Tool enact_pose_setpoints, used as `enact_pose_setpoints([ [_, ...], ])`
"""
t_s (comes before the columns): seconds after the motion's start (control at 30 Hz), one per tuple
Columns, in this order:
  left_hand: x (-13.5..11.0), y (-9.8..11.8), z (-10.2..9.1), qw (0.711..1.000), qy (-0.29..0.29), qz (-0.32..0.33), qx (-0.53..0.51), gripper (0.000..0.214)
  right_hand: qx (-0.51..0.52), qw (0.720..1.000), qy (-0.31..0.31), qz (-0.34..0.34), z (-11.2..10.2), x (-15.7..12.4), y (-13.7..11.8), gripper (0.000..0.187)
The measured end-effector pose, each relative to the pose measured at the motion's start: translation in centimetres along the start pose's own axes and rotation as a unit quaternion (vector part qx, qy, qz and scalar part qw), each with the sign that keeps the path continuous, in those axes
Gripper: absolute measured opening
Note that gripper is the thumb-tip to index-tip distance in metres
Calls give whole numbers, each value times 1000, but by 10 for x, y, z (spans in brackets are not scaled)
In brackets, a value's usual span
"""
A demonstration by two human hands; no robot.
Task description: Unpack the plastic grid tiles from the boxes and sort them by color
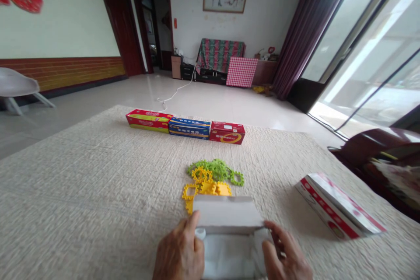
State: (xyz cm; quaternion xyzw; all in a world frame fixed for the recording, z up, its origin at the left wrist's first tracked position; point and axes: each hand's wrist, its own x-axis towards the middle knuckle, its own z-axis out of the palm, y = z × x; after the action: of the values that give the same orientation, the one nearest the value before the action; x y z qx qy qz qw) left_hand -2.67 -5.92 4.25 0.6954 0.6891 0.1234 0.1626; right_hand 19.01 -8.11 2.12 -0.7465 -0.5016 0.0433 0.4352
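Observation:
An open cardboard box (226, 212) with a pale inside is at the near edge of the cloth, its flap raised on the far side. My left hand (182, 247) grips the box's left side, with the thumb near the rim. On the opposite side my right hand (285, 251) has its fingers bent round the right edge. Just beyond the flap lie yellow plastic interlocking pieces (208, 187), partly hidden by it. Green interlocking pieces (216, 169) are heaped behind the yellow ones.
A red-yellow box (149, 120), a blue box (189, 128) and a dark red box (227, 132) stand end to end farther back. To the right lies a white-and-red box (339, 208). Dark furniture (377, 157) borders the cloth at right; a white chair (19, 87) is far left.

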Motion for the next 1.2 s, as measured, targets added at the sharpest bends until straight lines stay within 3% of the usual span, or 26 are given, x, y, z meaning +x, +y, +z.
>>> enact_pose_setpoints([
  [0.17,45,-7,2,986,162,21,-35,48,48,997,-3,-56,33,29,-5,32],
  [0.27,56,-19,8,973,213,52,-73,47,89,995,-22,-43,40,35,-7,35],
  [0.37,57,-26,10,968,213,69,-113,47,122,990,-58,37,38,32,-6,41],
  [0.47,57,-27,7,972,196,34,-126,48,164,975,-98,112,36,32,-4,51],
  [0.6,60,-27,2,976,181,8,-124,48,203,957,-140,155,36,36,-5,65],
  [0.8,61,-26,-1,976,188,0,-110,47,130,975,-128,129,35,37,-6,66],
  [0.97,59,-25,-13,970,204,-10,-129,45,59,994,-64,69,26,38,-12,63],
  [1.07,55,-24,-24,960,223,-15,-167,42,91,994,-42,52,18,37,-20,59],
  [1.2,50,-20,-32,942,225,-25,-247,40,166,984,-67,22,13,36,-28,43],
])
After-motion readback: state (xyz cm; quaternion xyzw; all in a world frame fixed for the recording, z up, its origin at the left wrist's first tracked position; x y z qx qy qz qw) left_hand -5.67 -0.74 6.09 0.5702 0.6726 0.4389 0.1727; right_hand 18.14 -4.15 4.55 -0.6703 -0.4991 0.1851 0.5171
